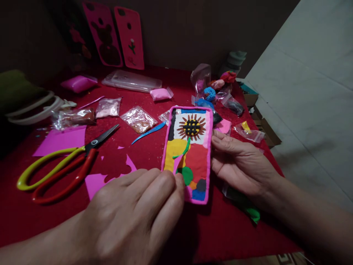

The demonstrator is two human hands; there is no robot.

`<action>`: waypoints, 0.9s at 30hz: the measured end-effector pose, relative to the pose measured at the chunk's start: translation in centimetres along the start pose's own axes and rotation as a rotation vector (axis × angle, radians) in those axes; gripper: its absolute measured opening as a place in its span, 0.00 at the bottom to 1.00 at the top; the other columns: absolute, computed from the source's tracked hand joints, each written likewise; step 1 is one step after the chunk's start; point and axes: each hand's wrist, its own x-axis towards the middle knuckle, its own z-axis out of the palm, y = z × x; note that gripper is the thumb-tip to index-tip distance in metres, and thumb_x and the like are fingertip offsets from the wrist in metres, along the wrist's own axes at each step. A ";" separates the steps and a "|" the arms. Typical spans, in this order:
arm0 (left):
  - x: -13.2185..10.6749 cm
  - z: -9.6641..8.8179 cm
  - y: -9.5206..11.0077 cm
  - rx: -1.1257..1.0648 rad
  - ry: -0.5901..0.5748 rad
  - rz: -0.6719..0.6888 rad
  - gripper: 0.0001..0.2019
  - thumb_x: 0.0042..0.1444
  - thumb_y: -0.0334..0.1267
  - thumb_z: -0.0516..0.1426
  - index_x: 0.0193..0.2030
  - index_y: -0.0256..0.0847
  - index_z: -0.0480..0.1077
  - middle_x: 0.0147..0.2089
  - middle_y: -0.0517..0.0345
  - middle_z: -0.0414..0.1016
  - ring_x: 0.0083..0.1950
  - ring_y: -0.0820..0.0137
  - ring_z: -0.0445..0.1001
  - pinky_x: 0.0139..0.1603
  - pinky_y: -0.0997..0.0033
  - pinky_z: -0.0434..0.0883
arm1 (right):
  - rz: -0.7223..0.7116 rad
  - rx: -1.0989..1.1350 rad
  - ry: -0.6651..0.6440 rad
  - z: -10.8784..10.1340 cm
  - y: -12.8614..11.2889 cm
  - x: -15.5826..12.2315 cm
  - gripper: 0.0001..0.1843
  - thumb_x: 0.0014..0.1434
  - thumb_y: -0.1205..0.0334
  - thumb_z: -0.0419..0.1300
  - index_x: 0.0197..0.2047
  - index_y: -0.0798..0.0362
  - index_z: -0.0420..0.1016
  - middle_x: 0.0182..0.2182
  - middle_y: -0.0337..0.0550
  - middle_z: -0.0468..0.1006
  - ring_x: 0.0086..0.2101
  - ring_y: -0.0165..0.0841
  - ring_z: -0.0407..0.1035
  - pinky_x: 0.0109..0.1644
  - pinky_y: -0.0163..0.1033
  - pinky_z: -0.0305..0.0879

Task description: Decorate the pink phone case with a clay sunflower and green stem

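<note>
A phone case [195, 156] covered in coloured clay is tilted up in front of me. It has a pink rim and a sunflower [191, 127] with a green stem on colour patches. My right hand [239, 162] grips it by the right edge, thumb near the upper side. Over its lower left part, my left hand [140, 206] is closed in a pinch, with a small pointed pink piece [177, 163] showing above the fingertips. Whether this piece touches the case I cannot tell. The left fingertips are partly hidden behind the knuckles.
Scissors [94, 142] lie partly open at left, among pink sheet scraps [95, 184]. A blue modelling tool [149, 132] and bagged clay [138, 119] lie behind. Two decorated pink cases [129, 40] lean on the wall. More clay bags [209, 94] and a bottle [235, 60] stand back right.
</note>
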 end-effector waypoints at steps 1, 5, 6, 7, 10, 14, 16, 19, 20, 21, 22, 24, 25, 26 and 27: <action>-0.1 0.1 0.2 0.000 0.018 -0.017 0.16 0.61 0.31 0.47 0.50 0.35 0.71 0.35 0.52 0.76 0.34 0.66 0.74 0.35 0.67 0.74 | 0.001 0.005 0.002 0.0 0.0 0.0 0.11 0.56 0.76 0.62 0.37 0.51 0.81 0.37 0.42 0.86 0.44 0.34 0.80 0.55 0.38 0.77; -0.2 0.4 0.5 0.004 0.056 -0.066 0.16 0.61 0.31 0.46 0.49 0.37 0.71 0.36 0.52 0.76 0.35 0.65 0.75 0.36 0.66 0.74 | 0.018 0.030 -0.015 0.0 0.0 -0.1 0.11 0.58 0.76 0.62 0.40 0.53 0.81 0.39 0.43 0.86 0.43 0.32 0.80 0.54 0.37 0.78; -0.2 0.4 0.4 -0.002 0.046 -0.062 0.15 0.62 0.30 0.45 0.48 0.37 0.71 0.36 0.52 0.76 0.35 0.64 0.75 0.36 0.65 0.74 | 0.019 0.031 -0.018 0.0 0.0 -0.1 0.11 0.58 0.75 0.62 0.41 0.53 0.81 0.39 0.43 0.86 0.44 0.32 0.80 0.54 0.37 0.78; -0.1 0.4 0.2 -0.013 0.028 -0.048 0.15 0.62 0.30 0.45 0.47 0.37 0.71 0.37 0.52 0.76 0.36 0.64 0.76 0.36 0.65 0.73 | 0.018 0.028 -0.020 0.0 0.0 -0.1 0.10 0.58 0.74 0.63 0.41 0.53 0.82 0.40 0.42 0.86 0.44 0.33 0.80 0.54 0.37 0.78; 0.1 0.2 -0.6 -0.057 -0.017 0.044 0.14 0.62 0.28 0.46 0.46 0.35 0.71 0.35 0.52 0.76 0.35 0.65 0.75 0.33 0.66 0.71 | 0.010 0.014 -0.011 -0.1 0.0 -0.1 0.10 0.58 0.74 0.63 0.39 0.50 0.81 0.40 0.41 0.86 0.45 0.33 0.80 0.54 0.38 0.78; 0.2 -0.1 -0.8 -0.062 -0.021 0.051 0.14 0.61 0.29 0.46 0.47 0.35 0.71 0.35 0.53 0.75 0.33 0.66 0.73 0.34 0.67 0.71 | 0.004 0.003 -0.013 0.0 0.0 0.0 0.11 0.57 0.75 0.63 0.37 0.49 0.81 0.39 0.42 0.86 0.45 0.34 0.80 0.55 0.37 0.77; 0.3 -0.1 -0.6 -0.055 -0.028 0.017 0.15 0.62 0.31 0.46 0.49 0.35 0.70 0.34 0.54 0.74 0.33 0.67 0.72 0.36 0.67 0.72 | 0.000 0.006 -0.015 0.0 0.1 0.0 0.11 0.56 0.75 0.63 0.37 0.50 0.81 0.38 0.43 0.86 0.45 0.34 0.80 0.55 0.37 0.77; 0.4 -0.1 -0.4 -0.086 -0.022 0.021 0.15 0.62 0.30 0.46 0.48 0.34 0.70 0.33 0.55 0.74 0.32 0.67 0.70 0.34 0.67 0.71 | 0.005 0.019 -0.027 0.0 0.1 0.0 0.11 0.57 0.75 0.63 0.39 0.51 0.81 0.39 0.43 0.86 0.43 0.33 0.81 0.54 0.36 0.78; 0.4 0.0 -0.5 -0.090 -0.015 0.031 0.15 0.62 0.30 0.46 0.48 0.34 0.70 0.33 0.54 0.74 0.32 0.67 0.71 0.34 0.66 0.70 | 0.007 0.020 -0.030 0.0 0.1 0.0 0.11 0.58 0.75 0.63 0.40 0.52 0.81 0.39 0.43 0.86 0.43 0.33 0.81 0.54 0.36 0.78; 0.4 0.0 -0.5 -0.090 -0.013 0.037 0.14 0.62 0.29 0.45 0.47 0.34 0.70 0.33 0.54 0.74 0.32 0.66 0.71 0.33 0.66 0.70 | 0.010 0.018 -0.031 -0.1 0.1 -0.1 0.11 0.58 0.74 0.63 0.41 0.52 0.81 0.40 0.42 0.86 0.43 0.32 0.81 0.54 0.37 0.78; 0.4 0.0 -0.6 -0.086 -0.019 0.040 0.14 0.62 0.29 0.45 0.47 0.34 0.70 0.34 0.53 0.75 0.33 0.66 0.72 0.34 0.66 0.70 | 0.011 0.012 -0.029 -0.1 0.1 -0.1 0.11 0.58 0.74 0.63 0.41 0.51 0.81 0.40 0.42 0.86 0.44 0.33 0.81 0.55 0.38 0.78; 0.4 0.0 -0.7 -0.072 -0.054 0.043 0.14 0.62 0.29 0.46 0.48 0.34 0.70 0.36 0.53 0.76 0.35 0.65 0.73 0.35 0.65 0.70 | 0.008 -0.010 -0.020 -0.2 0.1 -0.1 0.11 0.58 0.73 0.64 0.41 0.49 0.81 0.40 0.41 0.87 0.46 0.34 0.81 0.56 0.39 0.77; 0.4 -0.1 -0.7 -0.072 -0.077 0.041 0.13 0.63 0.29 0.46 0.48 0.35 0.69 0.36 0.53 0.76 0.36 0.65 0.74 0.35 0.65 0.71 | 0.007 -0.019 -0.018 -0.2 0.1 -0.1 0.11 0.57 0.73 0.65 0.40 0.48 0.81 0.40 0.40 0.87 0.46 0.35 0.80 0.57 0.40 0.77; 0.4 -0.1 -0.7 -0.071 -0.092 0.039 0.13 0.63 0.29 0.46 0.48 0.35 0.69 0.37 0.53 0.77 0.36 0.64 0.74 0.36 0.65 0.71 | 0.004 -0.025 -0.020 -0.2 0.1 -0.1 0.11 0.56 0.72 0.65 0.40 0.47 0.80 0.40 0.40 0.87 0.47 0.35 0.80 0.57 0.41 0.77; 0.4 -0.2 -0.6 -0.070 -0.090 0.036 0.13 0.63 0.29 0.46 0.48 0.35 0.69 0.36 0.53 0.77 0.36 0.65 0.74 0.36 0.65 0.71 | -0.002 -0.026 -0.022 -0.2 0.1 -0.1 0.11 0.56 0.72 0.66 0.40 0.46 0.80 0.40 0.39 0.87 0.48 0.36 0.80 0.57 0.41 0.77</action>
